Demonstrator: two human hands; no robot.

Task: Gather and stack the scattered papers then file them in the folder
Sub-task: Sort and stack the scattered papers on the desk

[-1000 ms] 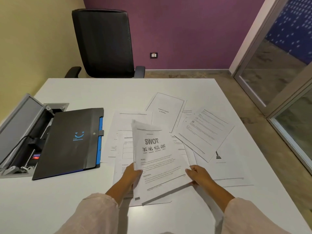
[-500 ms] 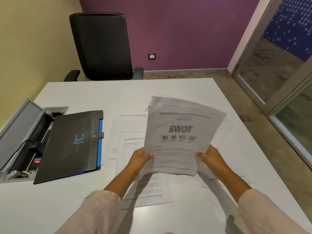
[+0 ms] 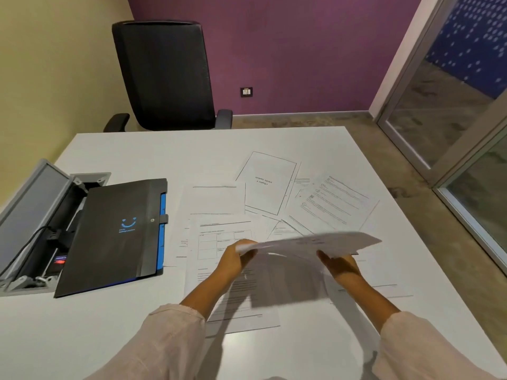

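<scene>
Two hands lift thin white printed sheets (image 3: 315, 242) flat, mid-table.
Left hand (image 3: 233, 260) and right hand (image 3: 338, 266) pinch opposite edges; floppy paper sags, wants edge support.

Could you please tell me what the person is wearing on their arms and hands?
Both arms are covered by loose, pale pink sleeves of a soft-looking woven fabric, the left sleeve and the right sleeve ending at mid-forearm. The left hand and right hand are bare: no gloves, rings, watch or bracelets are visible.
</scene>
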